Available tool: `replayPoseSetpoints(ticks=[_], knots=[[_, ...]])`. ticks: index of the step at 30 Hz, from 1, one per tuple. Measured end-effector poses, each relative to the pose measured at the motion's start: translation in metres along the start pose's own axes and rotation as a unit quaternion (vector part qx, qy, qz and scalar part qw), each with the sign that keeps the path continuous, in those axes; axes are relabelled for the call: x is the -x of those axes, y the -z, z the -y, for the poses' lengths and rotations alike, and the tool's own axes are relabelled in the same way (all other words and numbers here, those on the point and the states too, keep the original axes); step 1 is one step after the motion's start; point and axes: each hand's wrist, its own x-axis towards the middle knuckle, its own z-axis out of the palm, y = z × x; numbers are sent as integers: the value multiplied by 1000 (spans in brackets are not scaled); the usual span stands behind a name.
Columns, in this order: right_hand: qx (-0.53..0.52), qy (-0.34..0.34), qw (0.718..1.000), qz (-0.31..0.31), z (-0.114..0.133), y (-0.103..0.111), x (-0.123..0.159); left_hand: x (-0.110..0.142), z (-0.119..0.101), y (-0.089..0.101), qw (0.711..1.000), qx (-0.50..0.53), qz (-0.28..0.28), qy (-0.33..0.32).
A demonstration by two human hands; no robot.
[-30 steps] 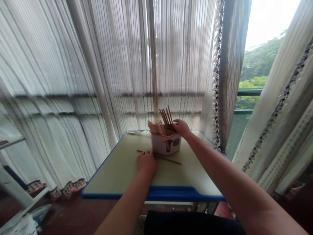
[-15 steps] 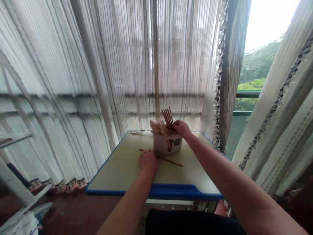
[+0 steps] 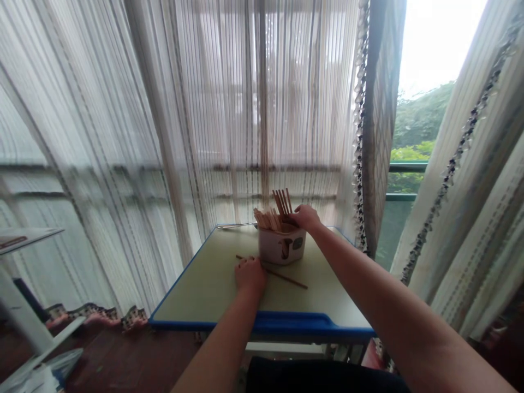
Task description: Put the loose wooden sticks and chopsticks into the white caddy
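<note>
A white tub point(image 3: 275, 248) with a brown printed pattern stands on the desk, holding a bundle of pale wooden sticks point(image 3: 268, 219) and several dark brown chopsticks point(image 3: 281, 202) that lean upright at its back right. At the tub's right rim, my right hand point(image 3: 305, 217) is closed on the dark chopsticks; its fingertips are partly hidden. My left hand point(image 3: 249, 273) rests on the desktop in front of the tub, its fingers curled over a single brown chopstick point(image 3: 289, 278). Both ends of that chopstick stick out from under the hand.
The pale desktop point(image 3: 196, 289) has a blue rim and a blue front ledge point(image 3: 292, 321). Thin metal utensils point(image 3: 235, 225) lie at its back left. Sheer striped curtains point(image 3: 221, 109) hang right behind the desk, and a white stand point(image 3: 28, 305) is at the far left.
The view has shifted slightly. My right hand stays at the tub's rim by the dark chopsticks, its fingers drawn closer together than at first. My left hand remains on the chopstick.
</note>
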Motion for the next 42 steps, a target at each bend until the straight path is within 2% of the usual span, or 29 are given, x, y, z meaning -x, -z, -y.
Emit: replayPoseSetpoints(ticks=[4,7,10,14,17,18,21,23,24,26,30,35,39,42], knots=[[34,26,999,13,9,1,1,0,-1,0,1000,0,0,2],[32,10,999,13,11,-2,2,-1,0,-1,1000,4,-2,-1],[27,-2,1000,-9,10,-3,6,-2,1,-2,999,16,-17,-32],[-6,15,995,-94,-1,10,28,-2,1,-1,996,16,-28,-78],[-11,39,983,-177,-13,29,69,1,-1,2,997,9,-22,-75],[4,67,984,-164,-15,35,87,2,-1,3,997,7,-21,-72],[76,204,976,10,-17,44,141,4,-4,5,997,5,-27,-70],[127,227,962,83,-14,42,167,7,-5,6,996,10,-41,-81],[147,224,958,99,-13,40,175,8,-5,7,995,16,-49,-88],[177,209,954,119,-13,35,182,11,-5,9,992,29,-62,-105],[181,183,952,169,-19,31,178,18,-7,14,988,39,-70,-135],[146,176,947,226,-24,33,181,22,-10,19,988,39,-93,-120],[138,149,956,213,-22,33,186,21,-7,16,977,71,-167,-113],[132,141,960,201,-21,33,186,18,-4,10,959,134,-238,-69]])
